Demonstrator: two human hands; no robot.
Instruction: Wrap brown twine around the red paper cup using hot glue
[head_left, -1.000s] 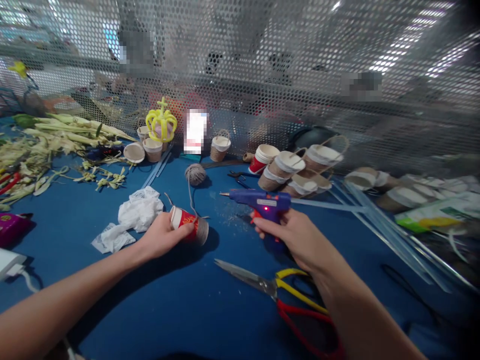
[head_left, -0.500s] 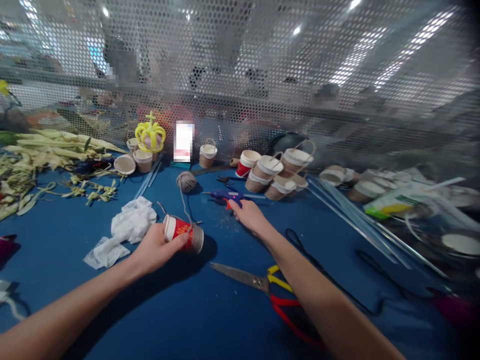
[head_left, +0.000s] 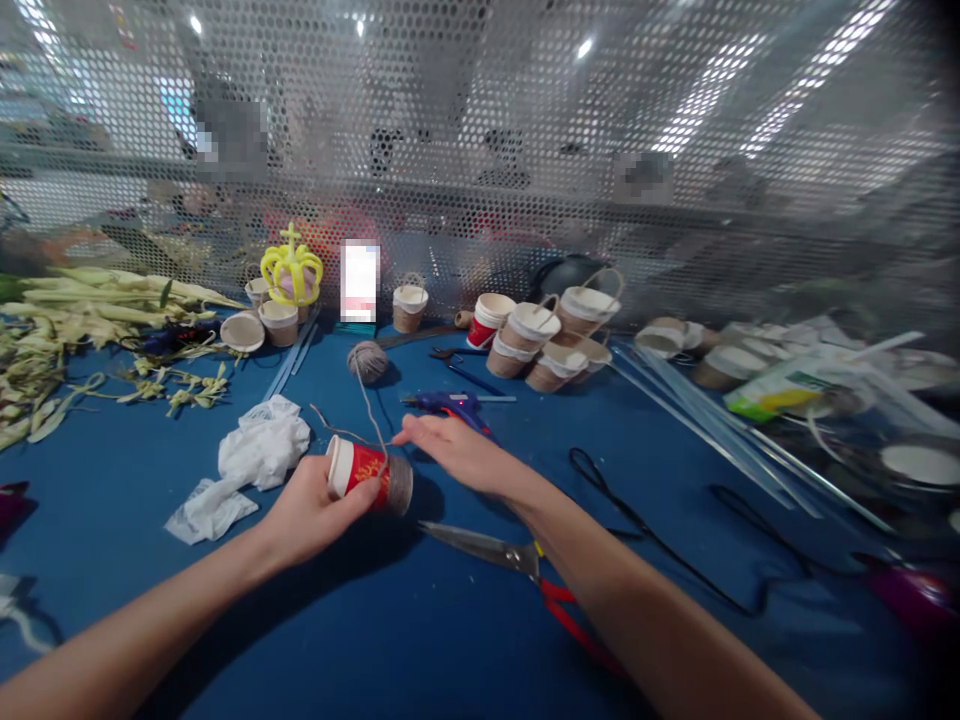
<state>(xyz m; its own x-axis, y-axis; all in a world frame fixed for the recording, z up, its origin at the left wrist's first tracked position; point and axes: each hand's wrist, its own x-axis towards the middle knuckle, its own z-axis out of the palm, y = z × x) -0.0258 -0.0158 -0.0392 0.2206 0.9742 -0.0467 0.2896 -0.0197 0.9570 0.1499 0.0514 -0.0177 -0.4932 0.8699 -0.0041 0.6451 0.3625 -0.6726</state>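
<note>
My left hand is wrapped round a red paper cup, tilted on its side with its white rim to the left. Grey yarn is wound in a band about the cup's base end. From there a strand runs up to a grey yarn ball. My right hand is beside the cup, thumb and finger pinched at the loose end of the yarn. Just behind it lies a blue hot glue gun with a clear glue stick in its back.
Large scissors with red and yellow handles lie under my right forearm. Crumpled white material is at the left. Wrapped cups, a yellow crown and a lit phone stand along the perforated screen. Clear glue sticks and a black cord lie right.
My right hand has let go of the glue gun and moved left to the yarn beside the cup. The glue gun stays on the table. My left hand still holds the cup.
</note>
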